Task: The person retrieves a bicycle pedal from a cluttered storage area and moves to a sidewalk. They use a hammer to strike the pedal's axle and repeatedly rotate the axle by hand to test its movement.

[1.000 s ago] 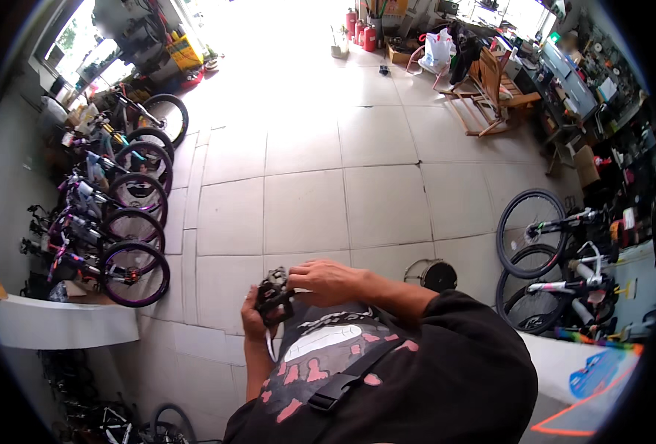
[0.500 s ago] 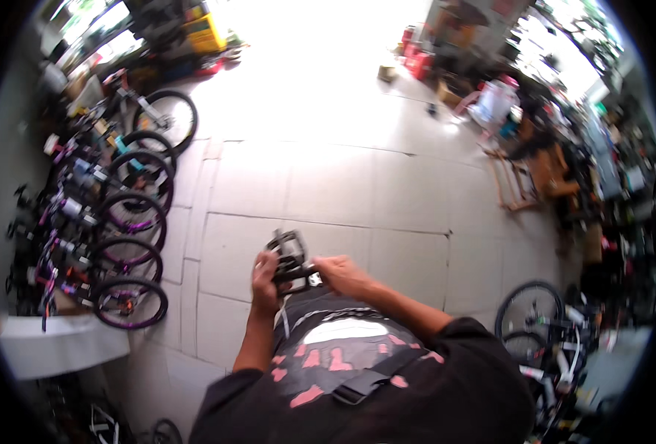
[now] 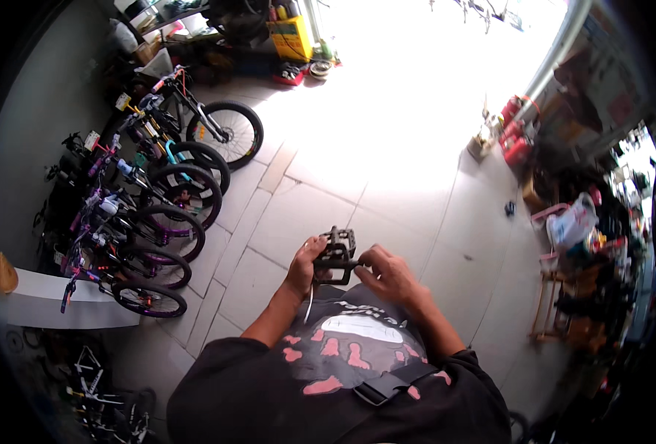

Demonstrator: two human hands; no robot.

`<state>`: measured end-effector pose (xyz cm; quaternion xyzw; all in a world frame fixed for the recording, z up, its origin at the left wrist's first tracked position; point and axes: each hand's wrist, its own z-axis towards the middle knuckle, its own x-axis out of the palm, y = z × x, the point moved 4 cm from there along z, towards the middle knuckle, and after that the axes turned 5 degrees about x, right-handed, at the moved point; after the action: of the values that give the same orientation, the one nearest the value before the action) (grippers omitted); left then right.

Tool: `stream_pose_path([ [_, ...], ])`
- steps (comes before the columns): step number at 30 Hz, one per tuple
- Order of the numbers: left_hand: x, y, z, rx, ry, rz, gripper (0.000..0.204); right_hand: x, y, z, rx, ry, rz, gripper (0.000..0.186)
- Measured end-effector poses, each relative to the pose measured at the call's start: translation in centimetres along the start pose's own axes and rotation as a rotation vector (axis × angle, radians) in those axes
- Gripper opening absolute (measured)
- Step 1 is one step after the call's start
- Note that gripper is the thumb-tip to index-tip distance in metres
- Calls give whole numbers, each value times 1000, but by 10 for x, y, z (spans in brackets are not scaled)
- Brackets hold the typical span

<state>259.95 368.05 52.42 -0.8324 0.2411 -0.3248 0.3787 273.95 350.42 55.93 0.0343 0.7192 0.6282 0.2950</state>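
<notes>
My left hand (image 3: 304, 266) is closed on a pair of dark metal bicycle pedals (image 3: 337, 243), one above the other, held out over the floor in front of my torso. A thin white cord or strap hangs below that hand. My right hand (image 3: 387, 272) has its fingers curled at the end of the lower pedal's spindle (image 3: 355, 263), partly hiding it.
A row of bicycles (image 3: 157, 229) stands along the left beside a curved white ledge (image 3: 69, 300). Red extinguishers (image 3: 516, 148) are by the bright doorway. A wooden chair (image 3: 542, 311) and piled goods line the right. Tiled floor (image 3: 416, 214) lies between.
My view has turned toward the doorway and left-hand bicycles. The pedals, earlier bunched in my hands, now show one above the other, with my right fingers at the spindle end.
</notes>
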Motion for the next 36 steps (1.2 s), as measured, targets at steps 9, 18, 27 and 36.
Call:
stream_pose_path([
  [9, -12, -81, 173, 216, -231, -265, 26, -29, -58, 247, 737, 527, 483, 59],
  [18, -41, -211, 371, 112, -287, -243, 29, -74, -68, 490, 322, 417, 76, 55],
  [27, -140, -405, 618, 132, -297, -129, 41, -84, -47, 839, -64, 478, 37, 20],
  [36, -257, -462, 741, 262, -563, -647, 42, -5, -30, 1106, -555, 897, -76, 19],
])
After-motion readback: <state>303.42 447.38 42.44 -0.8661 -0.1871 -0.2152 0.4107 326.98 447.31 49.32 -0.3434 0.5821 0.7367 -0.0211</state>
